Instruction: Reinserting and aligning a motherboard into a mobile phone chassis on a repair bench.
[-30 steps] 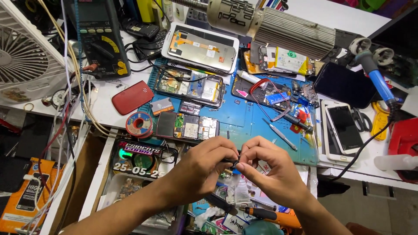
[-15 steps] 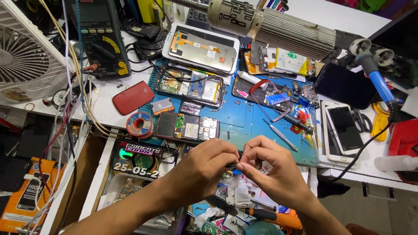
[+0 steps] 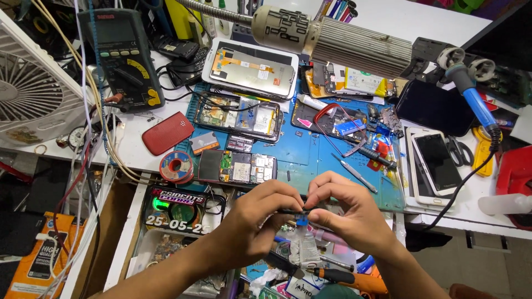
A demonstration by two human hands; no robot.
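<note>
Almost nothing has moved since the earlier frames: both hands stay together over the near edge of the blue work mat, fingertips shifting only slightly. The left hand and right hand meet at a thin dark strip-like part, each grip pinching one end, with a small blue bit just below it. That steadiness suggests fine, close work on the part rather than any carrying. The part hangs above an open drawer of clutter, near an opened phone on the surface. A solder reel and a red phone cover lie to the left, well apart.
</note>
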